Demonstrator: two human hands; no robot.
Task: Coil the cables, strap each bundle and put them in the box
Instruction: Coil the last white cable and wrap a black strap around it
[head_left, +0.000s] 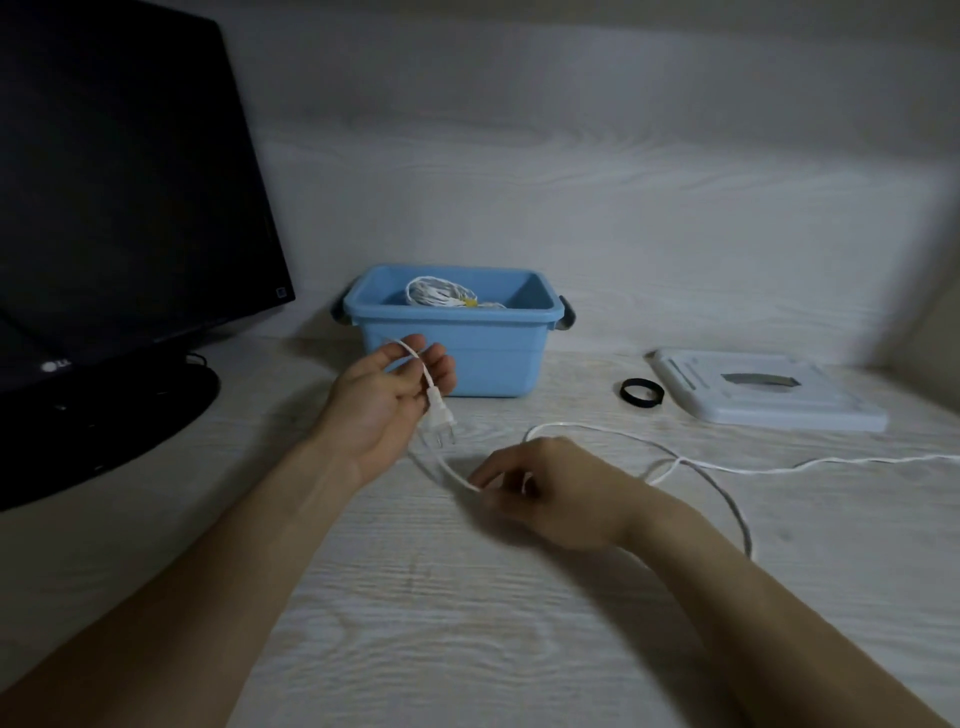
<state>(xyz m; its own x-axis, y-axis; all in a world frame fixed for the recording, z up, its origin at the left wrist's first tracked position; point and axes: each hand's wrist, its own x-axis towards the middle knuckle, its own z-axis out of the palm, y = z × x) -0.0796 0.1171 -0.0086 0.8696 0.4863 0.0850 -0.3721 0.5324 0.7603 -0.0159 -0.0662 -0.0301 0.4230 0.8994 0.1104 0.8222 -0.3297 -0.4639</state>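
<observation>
Left hand (387, 395) grips white cable (727, 467) near plug (439, 413); right hand (540, 493) apparently pinches cable on table.

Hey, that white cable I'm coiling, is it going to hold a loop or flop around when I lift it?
The white cable probably flops: it lies in loose curves on the desk and sags between the left hand and right hand. The plug dangles, so that end may swing. It looks thin and light, so loops likely spring apart until strapped.
</observation>
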